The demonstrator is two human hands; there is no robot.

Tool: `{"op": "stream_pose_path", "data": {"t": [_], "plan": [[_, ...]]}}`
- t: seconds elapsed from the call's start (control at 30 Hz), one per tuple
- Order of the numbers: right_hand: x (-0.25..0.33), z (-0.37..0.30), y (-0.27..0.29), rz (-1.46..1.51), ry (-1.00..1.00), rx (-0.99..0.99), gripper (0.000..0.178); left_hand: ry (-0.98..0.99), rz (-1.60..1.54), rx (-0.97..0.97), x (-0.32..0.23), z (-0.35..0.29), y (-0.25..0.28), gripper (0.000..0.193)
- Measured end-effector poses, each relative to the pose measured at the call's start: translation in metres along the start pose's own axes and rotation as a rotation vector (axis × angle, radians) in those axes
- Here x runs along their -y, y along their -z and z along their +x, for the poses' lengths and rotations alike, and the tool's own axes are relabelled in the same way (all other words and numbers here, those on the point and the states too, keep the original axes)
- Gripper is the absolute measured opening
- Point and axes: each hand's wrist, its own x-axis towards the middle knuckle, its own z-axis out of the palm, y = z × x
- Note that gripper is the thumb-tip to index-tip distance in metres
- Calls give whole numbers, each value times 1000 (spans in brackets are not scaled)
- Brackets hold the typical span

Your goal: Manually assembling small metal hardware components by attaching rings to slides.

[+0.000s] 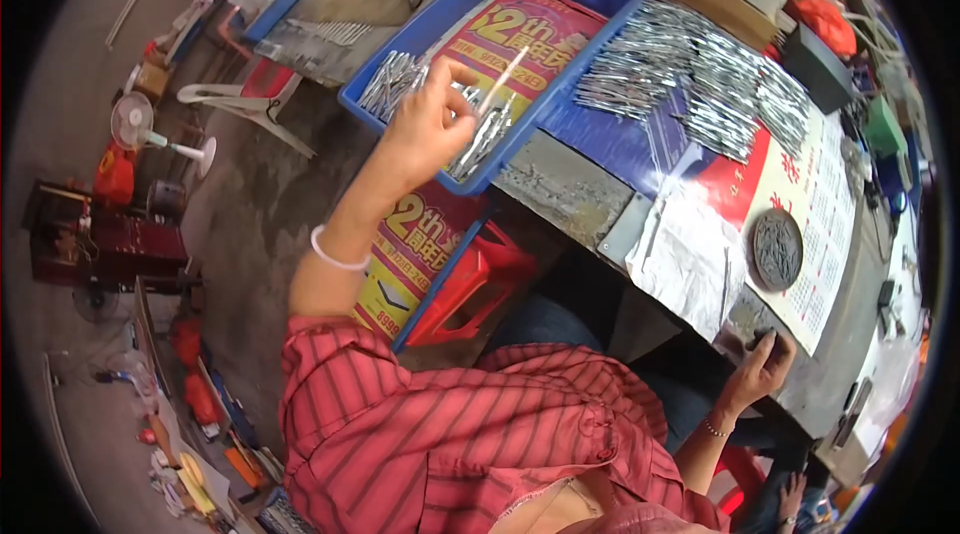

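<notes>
My left hand (437, 124) is raised over a blue tray (500, 172), pinching a slim, pale metal strip (505, 79) between thumb and fingers. Inside the tray, thin silvery metal pieces (392, 84) lie on a red and yellow printed sheet, some of them behind my hand. My right hand (765, 372) is at the near table edge with its fingers closed; a small dark thing shows at the fingertips, too small to name. Close to it are crumpled white paper (690, 254) and a round dish (777, 249) of dark, thin bits.
Rows of silvery metal pieces (715, 74) cover the table right of the tray. A second blue tray with a printed sheet (400, 254) rests lower down, beside a red stool (470, 279). Another person's hand (791, 496) shows at the lower right. A white fan (133, 121) stands at left.
</notes>
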Motion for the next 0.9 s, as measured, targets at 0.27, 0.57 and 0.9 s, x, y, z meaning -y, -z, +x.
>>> {"op": "stream_pose_path", "data": {"t": [0.27, 0.57, 0.9], "plan": [[106, 5, -49, 867, -446, 444, 54, 165, -945, 946, -75, -87, -140, 41], [97, 11, -15, 921, -710, 566, 10, -61, -805, 998, -95, -108, -195, 42], [83, 52, -9, 146, -172, 609, 23, -528, -424, 526, -96, -112, -207, 28]]}}
